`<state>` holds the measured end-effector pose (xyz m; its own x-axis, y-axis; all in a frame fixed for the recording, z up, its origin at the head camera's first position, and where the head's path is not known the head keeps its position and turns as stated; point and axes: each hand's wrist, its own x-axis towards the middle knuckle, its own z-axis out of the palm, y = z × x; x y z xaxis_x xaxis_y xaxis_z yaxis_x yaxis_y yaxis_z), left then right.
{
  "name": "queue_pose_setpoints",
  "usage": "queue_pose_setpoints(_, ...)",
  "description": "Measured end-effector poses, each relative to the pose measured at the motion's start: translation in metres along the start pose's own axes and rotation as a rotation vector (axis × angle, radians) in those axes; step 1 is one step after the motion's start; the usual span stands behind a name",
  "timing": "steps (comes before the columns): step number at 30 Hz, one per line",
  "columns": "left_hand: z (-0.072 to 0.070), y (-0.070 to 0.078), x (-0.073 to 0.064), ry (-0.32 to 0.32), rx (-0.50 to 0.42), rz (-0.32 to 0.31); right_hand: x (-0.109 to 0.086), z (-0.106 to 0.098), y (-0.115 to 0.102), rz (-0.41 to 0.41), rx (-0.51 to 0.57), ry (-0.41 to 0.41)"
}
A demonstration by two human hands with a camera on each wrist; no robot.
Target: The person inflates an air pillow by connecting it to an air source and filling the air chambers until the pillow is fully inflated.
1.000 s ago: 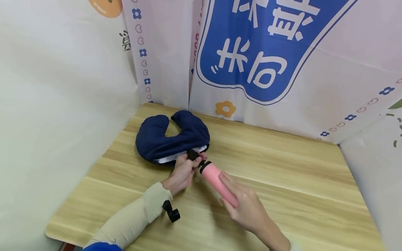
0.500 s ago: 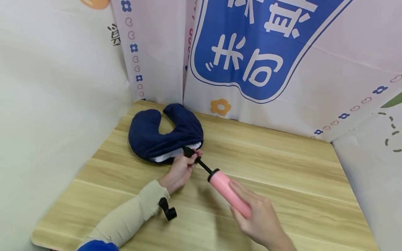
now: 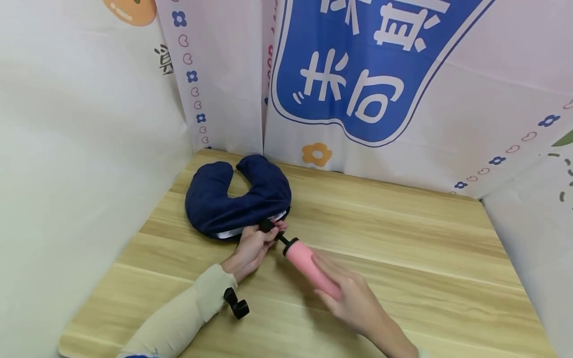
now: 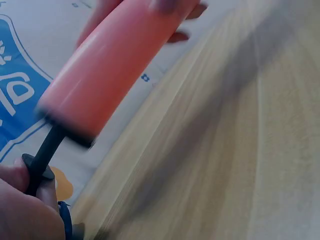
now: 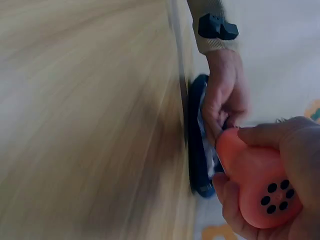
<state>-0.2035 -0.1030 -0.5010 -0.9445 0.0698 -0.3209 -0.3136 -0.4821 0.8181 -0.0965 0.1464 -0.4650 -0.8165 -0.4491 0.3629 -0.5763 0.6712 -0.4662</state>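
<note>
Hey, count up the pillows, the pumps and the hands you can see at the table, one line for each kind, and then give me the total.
Navy neck pillow: 1
Pink pump: 1
Hands: 2, the left hand and the right hand
Total: 4

The neck pillow [image 3: 237, 210] lies near the desk's [image 3: 425, 258] far left corner, the pump [image 3: 312, 271] before it to the right.

Remotely, I view a pink cylindrical pump [image 3: 305, 262], its slim black rod [image 4: 51, 143], a plain navy-blue U-shaped fabric pillow [image 3: 235, 211] and a tan, wood-grained desk [image 3: 394, 238].
</note>
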Motion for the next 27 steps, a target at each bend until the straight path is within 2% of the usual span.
queue_pose_setpoints(5,0.001,0.004,0.004,-0.039,-0.036,0.001,-0.032,-0.042,0.005,-0.010,-0.082,-0.016)
queue_pose_setpoints(8,0.005,0.007,0.004,-0.010,-0.093,0.025,-0.041,-0.066,-0.001,-0.019,-0.153,-0.001)
queue_pose_setpoints(10,0.009,0.007,0.003,0.011,-0.118,0.034,-0.038,-0.071,-0.006,-0.037,-0.198,0.026)
queue_pose_setpoints(12,0.015,0.007,0.001,0.019,-0.129,0.019,-0.028,-0.065,-0.011,-0.057,-0.229,0.065)
queue_pose_setpoints(16,0.026,0.003,-0.005,0.031,-0.106,-0.013,0.000,-0.034,-0.021,-0.078,-0.254,0.124)
queue_pose_setpoints(18,0.029,0.001,-0.008,0.039,-0.095,-0.011,0.013,-0.021,-0.023,-0.071,-0.243,0.131)
queue_pose_setpoints(21,0.029,-0.002,-0.010,0.016,-0.088,-0.016,0.025,-0.012,-0.017,-0.073,-0.201,0.115)
queue_pose_setpoints(24,0.025,-0.003,-0.009,-0.009,-0.088,0.007,0.022,-0.012,-0.007,-0.081,-0.152,0.070)
queue_pose_setpoints(27,0.021,0.000,-0.005,-0.014,-0.079,0.047,0.005,-0.021,-0.001,-0.066,-0.119,0.025)
